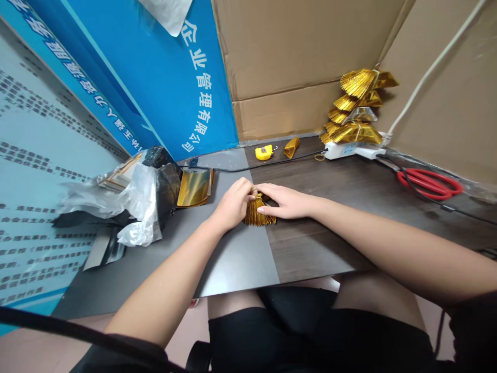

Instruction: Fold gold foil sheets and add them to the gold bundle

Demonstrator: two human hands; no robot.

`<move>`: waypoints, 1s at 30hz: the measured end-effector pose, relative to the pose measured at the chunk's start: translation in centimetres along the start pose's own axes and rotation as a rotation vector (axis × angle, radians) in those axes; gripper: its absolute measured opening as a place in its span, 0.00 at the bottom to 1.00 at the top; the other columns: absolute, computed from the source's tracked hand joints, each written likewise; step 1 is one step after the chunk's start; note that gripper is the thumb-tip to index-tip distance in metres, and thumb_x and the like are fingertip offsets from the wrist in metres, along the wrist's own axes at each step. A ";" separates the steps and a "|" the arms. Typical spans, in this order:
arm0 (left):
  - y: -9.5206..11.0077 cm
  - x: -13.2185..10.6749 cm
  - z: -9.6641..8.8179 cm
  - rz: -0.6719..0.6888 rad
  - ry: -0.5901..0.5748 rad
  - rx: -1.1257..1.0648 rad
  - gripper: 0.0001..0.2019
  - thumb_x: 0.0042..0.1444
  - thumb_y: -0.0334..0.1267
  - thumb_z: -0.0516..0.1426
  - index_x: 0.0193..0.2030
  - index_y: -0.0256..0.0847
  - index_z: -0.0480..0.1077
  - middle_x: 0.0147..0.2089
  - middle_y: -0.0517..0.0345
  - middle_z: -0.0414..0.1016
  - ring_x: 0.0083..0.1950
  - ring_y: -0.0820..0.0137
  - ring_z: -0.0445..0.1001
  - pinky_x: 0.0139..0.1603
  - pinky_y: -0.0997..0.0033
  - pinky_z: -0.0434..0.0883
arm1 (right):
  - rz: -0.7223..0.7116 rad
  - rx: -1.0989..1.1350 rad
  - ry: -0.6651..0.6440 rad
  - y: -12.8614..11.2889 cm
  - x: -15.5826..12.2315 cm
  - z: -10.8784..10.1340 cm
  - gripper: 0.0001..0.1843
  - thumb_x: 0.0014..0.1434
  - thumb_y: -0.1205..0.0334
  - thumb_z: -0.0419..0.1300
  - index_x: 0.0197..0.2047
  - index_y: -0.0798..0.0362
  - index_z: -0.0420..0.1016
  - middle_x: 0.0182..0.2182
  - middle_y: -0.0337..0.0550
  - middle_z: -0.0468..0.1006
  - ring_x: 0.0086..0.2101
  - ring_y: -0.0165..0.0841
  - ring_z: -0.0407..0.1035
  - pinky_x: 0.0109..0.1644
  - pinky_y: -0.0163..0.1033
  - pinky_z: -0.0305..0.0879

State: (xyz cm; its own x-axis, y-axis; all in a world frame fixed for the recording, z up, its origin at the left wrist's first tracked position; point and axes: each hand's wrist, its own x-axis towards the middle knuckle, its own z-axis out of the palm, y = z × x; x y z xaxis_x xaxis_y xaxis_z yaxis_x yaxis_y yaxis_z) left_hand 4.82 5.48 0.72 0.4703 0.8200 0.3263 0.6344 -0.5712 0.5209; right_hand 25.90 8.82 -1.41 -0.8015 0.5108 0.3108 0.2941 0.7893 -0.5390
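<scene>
A pleated gold foil fan (254, 215) lies on the tabletop, its folds spreading toward me. My left hand (233, 204) pinches its top from the left side. My right hand (283, 201) comes in from the right, with its fingertips on the upper part of the same fan and the thumb resting along it. The foil's gathered top is mostly hidden by my fingers.
A stack of gold foil sheets (195, 187) lies beside plastic bags (140, 194) at the left. Finished gold fans (355, 106) stand against the cardboard at the back, near a power strip (345, 151). Also there are a yellow tape measure (264, 152) and red scissors (429, 184).
</scene>
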 end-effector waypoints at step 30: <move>0.1 0.2 -0.1 -0.268 0.232 -0.160 0.13 0.66 0.43 0.47 0.40 0.41 0.71 0.44 0.57 0.74 0.49 0.74 0.71 0.54 0.74 0.69 | 0.218 -0.053 0.126 -0.9 1.2 1.5 0.48 0.57 0.37 0.64 0.69 0.61 0.61 0.65 0.64 0.68 0.63 0.54 0.66 0.66 0.60 0.63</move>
State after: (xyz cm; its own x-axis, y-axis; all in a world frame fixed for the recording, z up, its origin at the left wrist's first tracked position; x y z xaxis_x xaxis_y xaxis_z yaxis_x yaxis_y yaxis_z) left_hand 4.93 5.57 0.90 0.1378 0.9366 0.3223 0.6033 -0.3375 0.7226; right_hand 23.88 8.24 -1.73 -0.6463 0.7064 0.2886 0.4821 0.6712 -0.5631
